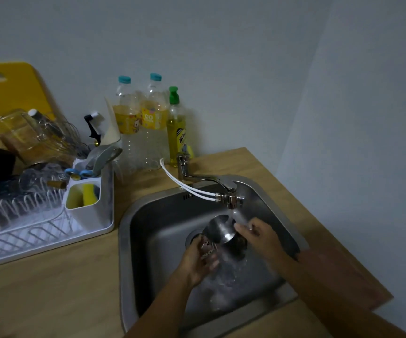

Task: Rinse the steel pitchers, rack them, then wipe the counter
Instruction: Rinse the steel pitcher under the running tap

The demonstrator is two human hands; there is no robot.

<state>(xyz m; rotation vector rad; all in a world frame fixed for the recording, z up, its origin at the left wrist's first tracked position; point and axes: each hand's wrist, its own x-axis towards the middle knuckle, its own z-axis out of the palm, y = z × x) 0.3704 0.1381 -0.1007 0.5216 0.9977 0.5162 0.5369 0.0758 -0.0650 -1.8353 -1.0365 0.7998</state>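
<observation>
A small steel pitcher (220, 228) is tilted under the running faucet (228, 193), over the steel sink (148, 215). My left hand (200, 258) grips its handle from below. The fingers of my right hand (258, 234) rest against the pitcher's far side, in the stream of water. Water splashes down into the basin beneath the pitcher. The dish rack (38, 223) stands on the wooden counter (50, 289) to the left of the sink.
The rack holds glassware, a whisk, a dark bowl and a caddy with a yellow sponge (88, 195). Two plastic bottles (138, 125) and a green dish soap bottle (176, 132) stand behind the sink by the wall. A yellow cutting board (9, 93) leans at back left.
</observation>
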